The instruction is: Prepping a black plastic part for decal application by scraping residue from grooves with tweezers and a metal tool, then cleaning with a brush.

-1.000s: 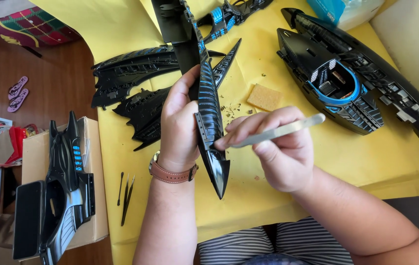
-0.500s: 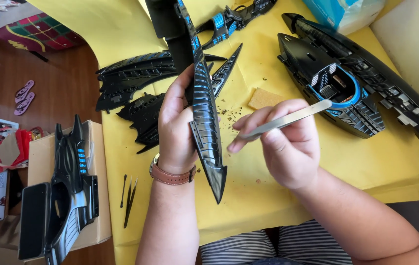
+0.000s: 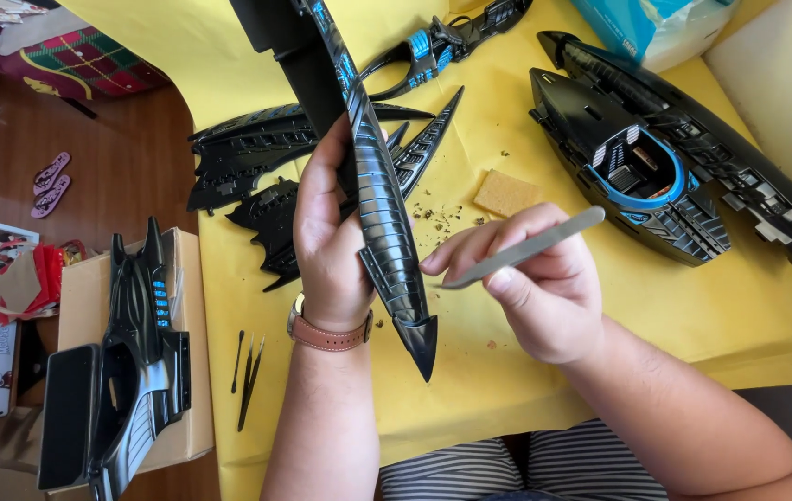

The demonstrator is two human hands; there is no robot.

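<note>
Holding a long black fin (image 3: 387, 223) upright above the yellow desk (image 3: 544, 371), left hand (image 3: 331, 250) wraps its middle, edge turned toward the file (image 3: 521, 250). Right hand (image 3: 544, 288) pinches that file, tip just beside the fin's edge. Hull (image 3: 637, 158) lies well apart.

Left hand (image 3: 331, 243) raised with fingers curled in a grip, right hand (image 3: 544, 283) beside it, fingers pinched
</note>
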